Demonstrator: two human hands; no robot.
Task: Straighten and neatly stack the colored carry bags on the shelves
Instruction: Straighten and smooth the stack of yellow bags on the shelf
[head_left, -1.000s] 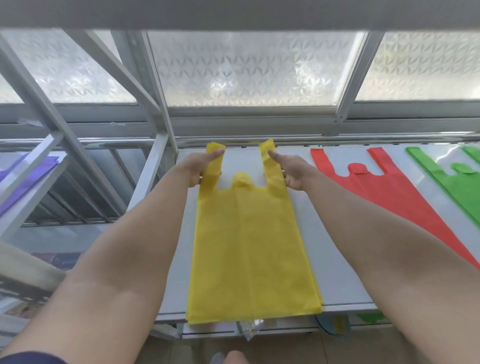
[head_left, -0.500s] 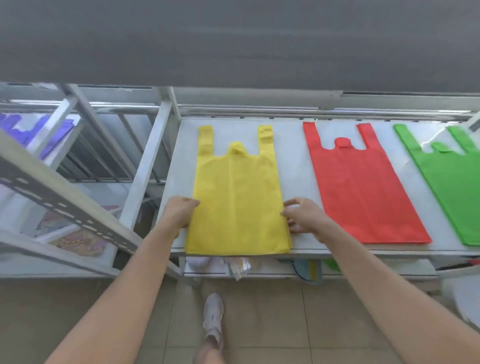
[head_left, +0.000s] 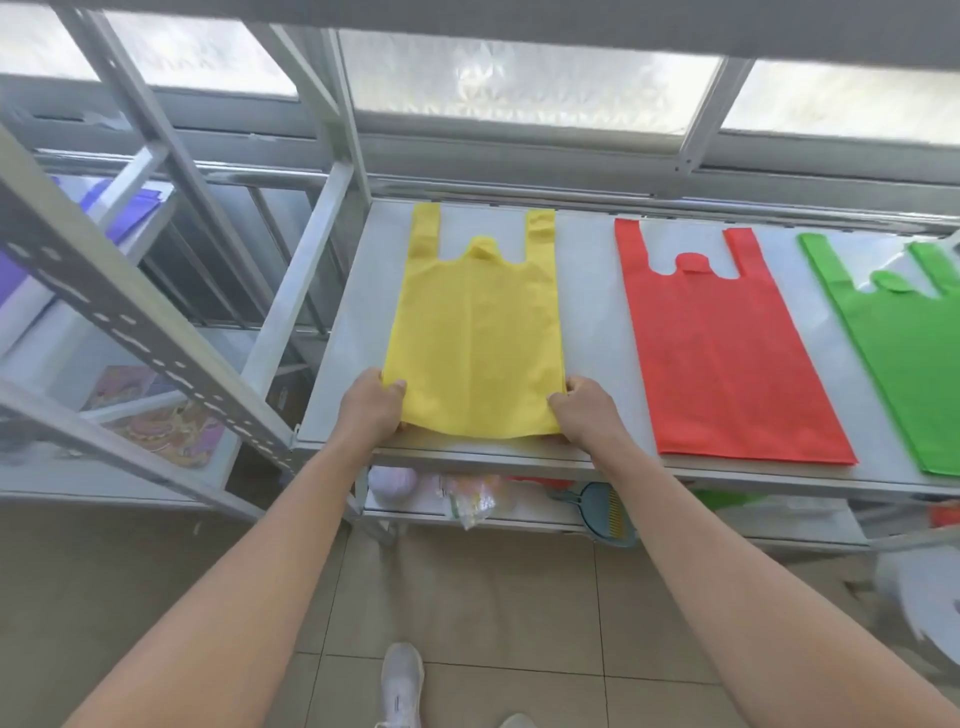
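A stack of yellow carry bags (head_left: 475, 332) lies flat on the white shelf (head_left: 592, 291), handles pointing to the window. My left hand (head_left: 371, 408) grips its near left corner, thumb on top. My right hand (head_left: 582, 410) grips the near right corner the same way. To the right lies a stack of red carry bags (head_left: 722, 353), flat and apart from the yellow one. Green carry bags (head_left: 904, 343) lie further right, partly cut off by the frame edge. Purple bags (head_left: 124, 208) show on the rack at the left.
A grey metal rack (head_left: 130, 322) with slotted uprights stands at the left. The lower shelf (head_left: 519, 512) holds plastic packets and a blue-green item. Frosted windows run behind the shelf. My shoe (head_left: 402, 680) is on the tiled floor below.
My hands went from the yellow bags' handles down to the near corners and now grip them. The head has tilted up again, showing the windows.
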